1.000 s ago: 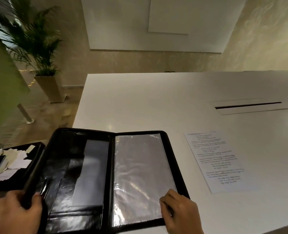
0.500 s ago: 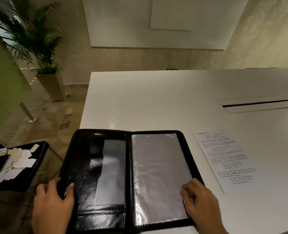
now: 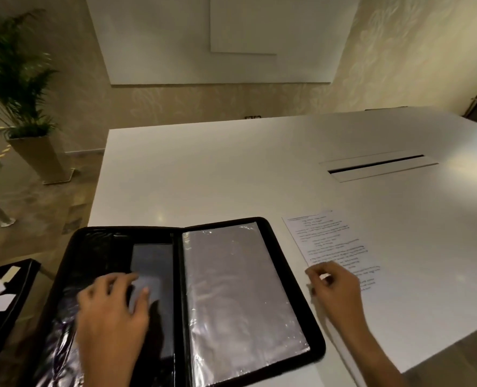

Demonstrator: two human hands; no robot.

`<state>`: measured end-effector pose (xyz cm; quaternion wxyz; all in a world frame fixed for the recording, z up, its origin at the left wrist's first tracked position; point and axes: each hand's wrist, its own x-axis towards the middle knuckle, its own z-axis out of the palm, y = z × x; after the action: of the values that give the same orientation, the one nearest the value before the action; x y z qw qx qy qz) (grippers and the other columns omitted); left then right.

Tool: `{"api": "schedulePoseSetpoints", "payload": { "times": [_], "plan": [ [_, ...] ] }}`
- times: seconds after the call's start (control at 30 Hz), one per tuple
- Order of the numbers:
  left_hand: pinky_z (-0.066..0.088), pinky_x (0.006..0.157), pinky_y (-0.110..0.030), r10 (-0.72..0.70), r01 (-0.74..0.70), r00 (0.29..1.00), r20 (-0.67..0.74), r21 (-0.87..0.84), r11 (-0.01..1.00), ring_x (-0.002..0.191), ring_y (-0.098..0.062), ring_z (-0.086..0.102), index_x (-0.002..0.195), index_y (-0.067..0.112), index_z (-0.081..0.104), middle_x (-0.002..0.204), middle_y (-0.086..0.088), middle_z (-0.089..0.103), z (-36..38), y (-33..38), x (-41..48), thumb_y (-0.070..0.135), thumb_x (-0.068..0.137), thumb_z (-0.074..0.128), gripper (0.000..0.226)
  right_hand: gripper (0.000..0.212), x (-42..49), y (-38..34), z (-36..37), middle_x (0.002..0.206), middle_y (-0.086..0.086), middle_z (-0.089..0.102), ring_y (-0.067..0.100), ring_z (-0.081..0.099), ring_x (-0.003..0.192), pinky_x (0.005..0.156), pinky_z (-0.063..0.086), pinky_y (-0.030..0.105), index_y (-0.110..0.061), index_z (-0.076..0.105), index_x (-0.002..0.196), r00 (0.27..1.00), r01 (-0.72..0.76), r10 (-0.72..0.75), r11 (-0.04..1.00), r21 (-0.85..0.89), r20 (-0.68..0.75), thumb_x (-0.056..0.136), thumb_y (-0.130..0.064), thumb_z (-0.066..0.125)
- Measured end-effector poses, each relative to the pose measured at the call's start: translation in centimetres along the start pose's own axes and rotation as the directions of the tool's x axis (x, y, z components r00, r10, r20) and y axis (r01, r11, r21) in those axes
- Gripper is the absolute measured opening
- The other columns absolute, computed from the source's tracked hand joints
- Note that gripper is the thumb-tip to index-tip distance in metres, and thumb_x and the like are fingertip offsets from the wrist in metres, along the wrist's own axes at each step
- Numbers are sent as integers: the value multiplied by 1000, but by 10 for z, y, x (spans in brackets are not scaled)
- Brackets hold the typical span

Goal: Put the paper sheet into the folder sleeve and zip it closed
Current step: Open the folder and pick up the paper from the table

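A black zip folder (image 3: 271, 233) lies open at the near left corner of the white table (image 3: 231, 174). Its right half holds a clear plastic sleeve (image 3: 240, 297); its left half has dark pockets. The printed paper sheet (image 3: 329, 238) lies flat on the table just right of the folder. My left hand (image 3: 111, 317) rests flat on the folder's left half, fingers spread. My right hand (image 3: 335, 286) is over the sheet's near left edge, fingers curled at the paper's border; whether it grips the paper I cannot tell.
A slotted cable hatch (image 3: 377, 166) is set into the table at the right. Left of the table stands a low black tray (image 3: 5, 311) with white paper scraps. A potted palm (image 3: 16, 88) stands on the floor at far left.
My right hand left the plastic sleeve and moved right to the paper sheet's edge. My left hand slid from the folder's left border onto its inner left half.
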<state>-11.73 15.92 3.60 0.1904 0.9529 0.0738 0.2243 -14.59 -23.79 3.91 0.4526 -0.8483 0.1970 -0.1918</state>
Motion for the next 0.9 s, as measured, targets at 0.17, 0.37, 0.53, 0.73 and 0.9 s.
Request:
{"api": "schedulePoseSetpoints", "payload": {
  "times": [0.17, 0.37, 0.53, 0.73, 0.9],
  "plan": [
    [51, 68, -36, 158, -132, 979, 127, -191, 973, 109, -26, 59, 112, 27, 76, 118, 6, 65, 29, 84, 10, 34, 95, 82, 19, 16, 77, 29, -52, 105, 12, 77, 32, 74, 98, 88, 55, 39, -9, 82, 107, 991, -115, 91, 953, -280, -95, 95, -18, 84],
    [58, 85, -36, 177, -65, 942, 287, -359, 931, 106, -13, 67, 110, 33, 75, 117, 17, 69, 74, 171, 17, 40, 96, 74, 15, 64, 135, 65, -87, 137, 22, 58, 46, 56, 129, 105, 52, 56, -2, 60, 141, 943, -293, 328, 758, -582, -49, 99, -48, 76],
    [64, 86, -34, 98, 216, 858, 504, -528, 821, 92, -11, 72, 126, 17, 77, 108, 5, 75, 118, 242, 24, 28, 101, 78, 27, 69, 159, 81, -84, 129, 18, 57, 41, 56, 125, 102, 52, 54, -3, 60, 134, 929, -273, 370, 697, -663, 6, 96, -59, 74],
    [65, 95, -36, 0, 680, 633, 774, -556, 477, 139, -28, 64, 169, 21, 38, 163, -5, 54, 141, 315, -1, 27, 106, 73, 72, 75, 171, 88, -73, 126, 19, 58, 41, 59, 123, 99, 56, 55, 0, 59, 131, 938, -221, 344, 687, -692, 43, 89, -56, 85],
    [37, 127, -39, -8, 741, 587, 810, -533, 407, 160, -21, 42, 172, 30, 26, 175, -1, 39, 144, 337, -22, 36, 105, 74, 83, 86, 183, 93, -72, 128, 21, 59, 44, 59, 125, 102, 55, 55, 3, 55, 134, 912, -262, 403, 713, -650, 75, 81, -53, 95]
  ]
}}
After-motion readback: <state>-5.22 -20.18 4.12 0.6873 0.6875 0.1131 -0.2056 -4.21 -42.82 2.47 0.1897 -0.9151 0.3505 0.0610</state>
